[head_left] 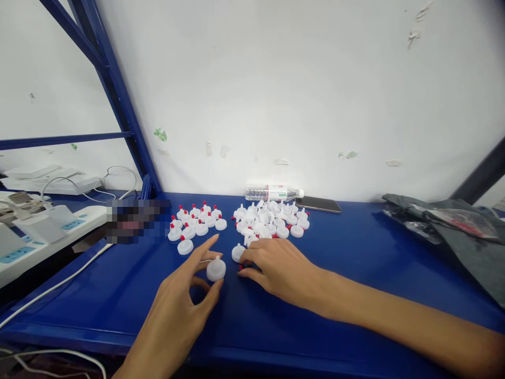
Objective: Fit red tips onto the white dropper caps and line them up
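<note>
A white cap with a bare spout (216, 269) is held between the fingers and thumb of my left hand (185, 297). My right hand (276, 268) is pinched on a small red tip (241, 267), mostly hidden by its fingers. Beside those fingers stands another white cap (238, 253) without a red tip. Behind my right hand lies a heap of white caps (262, 218) with red tips among them. Several white caps topped with red tips (201, 227) stand upright in a group at the left.
A clear bottle (272, 193) lies by the wall beside a dark phone (317, 204). Grey plastic bags (450, 226) rest on the blue table (355, 337) at the right. Power strips (84, 218) and a white cable (59, 284) lie at the left.
</note>
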The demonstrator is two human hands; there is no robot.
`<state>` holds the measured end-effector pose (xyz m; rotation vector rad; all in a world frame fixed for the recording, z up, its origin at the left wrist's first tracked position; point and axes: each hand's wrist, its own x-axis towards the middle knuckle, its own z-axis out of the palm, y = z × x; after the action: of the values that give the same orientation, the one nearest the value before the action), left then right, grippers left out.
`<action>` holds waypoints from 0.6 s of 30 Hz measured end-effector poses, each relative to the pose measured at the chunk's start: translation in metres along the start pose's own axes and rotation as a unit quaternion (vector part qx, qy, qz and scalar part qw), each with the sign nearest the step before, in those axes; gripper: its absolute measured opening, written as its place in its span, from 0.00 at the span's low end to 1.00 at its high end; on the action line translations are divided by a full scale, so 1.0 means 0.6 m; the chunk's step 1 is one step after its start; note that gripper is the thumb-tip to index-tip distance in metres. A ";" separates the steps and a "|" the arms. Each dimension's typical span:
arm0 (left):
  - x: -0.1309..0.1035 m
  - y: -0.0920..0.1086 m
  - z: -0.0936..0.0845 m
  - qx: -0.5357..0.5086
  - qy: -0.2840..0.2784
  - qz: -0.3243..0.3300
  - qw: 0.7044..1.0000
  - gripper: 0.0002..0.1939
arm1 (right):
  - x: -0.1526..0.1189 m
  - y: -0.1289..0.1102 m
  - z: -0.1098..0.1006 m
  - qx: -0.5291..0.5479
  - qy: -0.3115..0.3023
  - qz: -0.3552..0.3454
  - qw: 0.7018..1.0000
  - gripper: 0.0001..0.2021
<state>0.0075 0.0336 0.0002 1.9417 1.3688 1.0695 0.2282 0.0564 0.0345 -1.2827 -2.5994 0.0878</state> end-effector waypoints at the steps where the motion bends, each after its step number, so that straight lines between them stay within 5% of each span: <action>1: 0.000 -0.001 0.005 0.005 0.000 0.007 1.000 0.31 | 0.001 -0.001 0.004 -0.006 -0.006 0.003 1.000 0.08; 11: 0.000 -0.013 0.022 0.090 0.000 0.035 0.995 0.28 | 0.002 0.017 0.006 -0.004 -0.004 -0.027 1.000 0.06; 15: -0.004 -0.011 0.022 0.064 -0.041 0.021 0.997 0.30 | 0.003 0.020 -0.017 0.125 0.043 -0.009 0.991 0.07; 18: -0.003 -0.009 0.023 0.029 -0.051 0.021 0.998 0.31 | 0.005 0.013 -0.032 0.273 0.088 0.003 0.958 0.07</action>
<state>0.0163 0.0342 -0.0121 2.0469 1.3220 0.9456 0.2369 0.0626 0.0522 -1.0362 -2.1948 0.6140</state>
